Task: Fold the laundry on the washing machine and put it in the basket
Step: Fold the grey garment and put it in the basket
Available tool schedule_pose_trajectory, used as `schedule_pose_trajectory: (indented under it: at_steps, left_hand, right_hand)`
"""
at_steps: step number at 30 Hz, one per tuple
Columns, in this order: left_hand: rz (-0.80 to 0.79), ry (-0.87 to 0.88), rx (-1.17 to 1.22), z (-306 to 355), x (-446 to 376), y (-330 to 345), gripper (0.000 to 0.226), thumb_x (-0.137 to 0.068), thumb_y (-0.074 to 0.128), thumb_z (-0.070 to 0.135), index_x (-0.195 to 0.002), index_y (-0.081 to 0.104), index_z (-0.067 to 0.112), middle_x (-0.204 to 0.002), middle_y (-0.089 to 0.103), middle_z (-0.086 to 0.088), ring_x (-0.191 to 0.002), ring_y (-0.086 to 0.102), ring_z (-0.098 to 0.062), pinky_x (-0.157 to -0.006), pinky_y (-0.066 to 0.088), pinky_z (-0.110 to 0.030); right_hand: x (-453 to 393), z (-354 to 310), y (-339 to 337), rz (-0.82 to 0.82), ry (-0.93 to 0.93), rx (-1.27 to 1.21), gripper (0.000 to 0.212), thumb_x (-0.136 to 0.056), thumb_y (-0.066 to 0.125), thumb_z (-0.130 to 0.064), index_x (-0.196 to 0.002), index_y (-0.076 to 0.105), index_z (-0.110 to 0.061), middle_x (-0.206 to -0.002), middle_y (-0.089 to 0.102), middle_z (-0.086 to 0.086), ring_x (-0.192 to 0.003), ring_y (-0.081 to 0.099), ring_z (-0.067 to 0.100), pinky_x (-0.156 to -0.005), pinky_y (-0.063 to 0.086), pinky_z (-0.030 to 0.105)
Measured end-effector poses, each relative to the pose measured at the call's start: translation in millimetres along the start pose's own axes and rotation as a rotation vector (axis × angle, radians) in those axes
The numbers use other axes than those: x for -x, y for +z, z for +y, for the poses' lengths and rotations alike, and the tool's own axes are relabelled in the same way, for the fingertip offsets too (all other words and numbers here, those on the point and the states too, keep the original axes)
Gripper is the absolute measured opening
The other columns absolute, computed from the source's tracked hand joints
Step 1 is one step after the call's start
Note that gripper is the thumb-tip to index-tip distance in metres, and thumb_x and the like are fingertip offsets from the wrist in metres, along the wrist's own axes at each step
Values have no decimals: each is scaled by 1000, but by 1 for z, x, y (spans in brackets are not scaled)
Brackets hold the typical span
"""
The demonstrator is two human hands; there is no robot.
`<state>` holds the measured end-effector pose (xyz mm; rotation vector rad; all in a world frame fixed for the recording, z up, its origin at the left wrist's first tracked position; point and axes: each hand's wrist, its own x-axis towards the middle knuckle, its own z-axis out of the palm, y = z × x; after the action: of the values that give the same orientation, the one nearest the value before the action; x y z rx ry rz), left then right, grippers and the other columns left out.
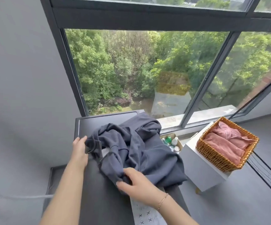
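Soft, limp hoodie [136,148] bunched between grips: zip edge pinched by left hand [79,151], hem gripped by right hand [138,187]; seams best held when spread.

There are two hands [80,151] [137,186]. One dark blue jacket [136,146] lies on one washing machine [99,120]. One basket [219,157] holds two pink clothes [222,147]. One cardboard box [179,144] holds some bottles [168,139], too jumbled to count.
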<state>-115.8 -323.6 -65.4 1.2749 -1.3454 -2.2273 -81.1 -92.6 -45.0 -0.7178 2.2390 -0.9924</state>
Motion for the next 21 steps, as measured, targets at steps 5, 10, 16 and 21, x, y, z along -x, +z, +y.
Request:
schedule_pose_trajectory:
  at_steps: [5,10,16,21]
  left_hand:
    - [89,65,-183,-60,21,-28,59,-89,62,8,-140,35,21,-140,43,-7,-122,47,-21,-97,39,-33]
    - [185,263,-742,-77,54,-15,68,-81,71,16,-141,39,13,-146,35,-15,-133,35,-33,-110,30,-42]
    - [70,377,-1343,-112,84,36,87,-83,56,60,-150,12,25,-156,-9,-16,-145,-4,-32,-116,9,-47]
    - [83,399,-1473,-138,68,36,76,-62,76,60,-122,52,21,-147,31,-23,-138,30,-41,-105,30,-60]
  right_hand:
    - [-1,22,24,-242,-43,52,43,-73,38,-14,-106,65,-14,-111,66,3,-104,59,12,-96,45,26]
    - [-26,44,-24,242,-37,70,40,-81,43,5,-105,67,-14,-107,64,-3,-107,55,10,-97,40,19]
    - [-48,93,-65,345,283,504,36,-86,57,-31,-121,56,-22,-120,57,-1,-117,49,22,-101,33,33]
    - [-45,105,-48,371,195,486,16,-87,59,-27,-77,56,-15,-85,60,7,-89,57,31,-73,38,38]
